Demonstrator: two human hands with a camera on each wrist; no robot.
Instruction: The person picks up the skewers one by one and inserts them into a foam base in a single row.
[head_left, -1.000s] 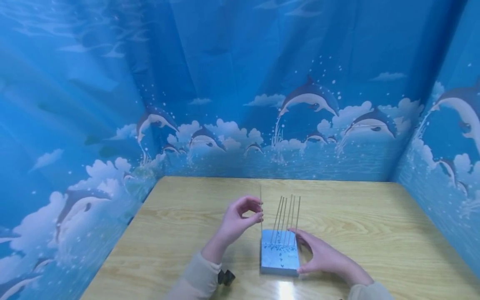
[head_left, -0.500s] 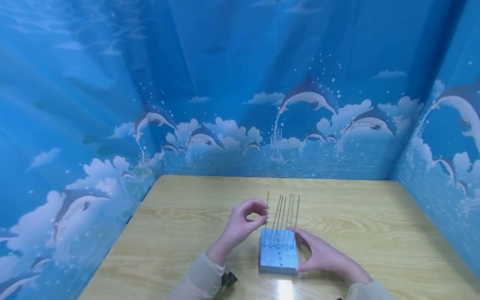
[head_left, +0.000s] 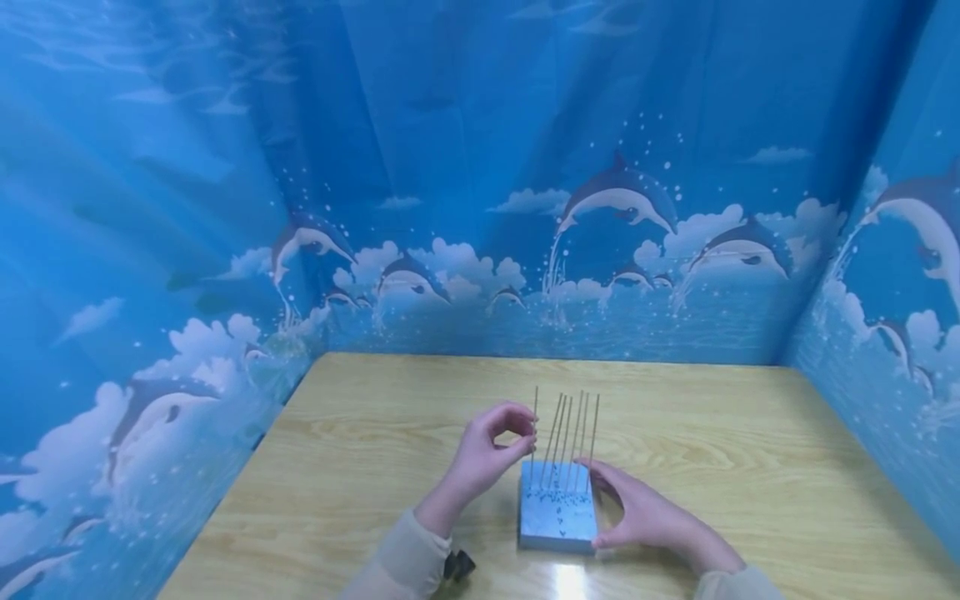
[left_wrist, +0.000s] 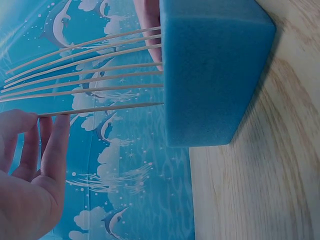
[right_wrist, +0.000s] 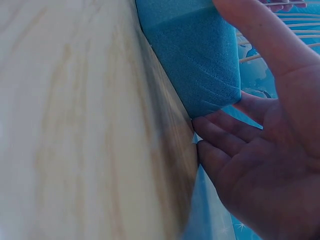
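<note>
My left hand (head_left: 477, 452) pinches a thin wooden skewer (left_wrist: 115, 107) between thumb and fingertips. The skewer stands upright at the left part of a blue foam block (head_left: 555, 527), its pointed lower end right at the top face in the left wrist view. Several other skewers (left_wrist: 82, 76) rise from the block in a row, to the right of the held one, some leaning slightly. On the block's right side, my right hand (head_left: 651, 513) grips it, thumb at the near corner and fingers at the far one. Small dark holes or marks dot the top face.
The block sits on a wood-grain table (head_left: 375, 417). A small black object (head_left: 459, 567) shows beside the left sleeve. Blue curtains (head_left: 465, 167) printed with dolphins and clouds enclose the table at the back and sides.
My left hand has moved right with the skewer, from beside the block's left edge to over its top. The last half second shows hardly any motion. My right hand keeps its place.
</note>
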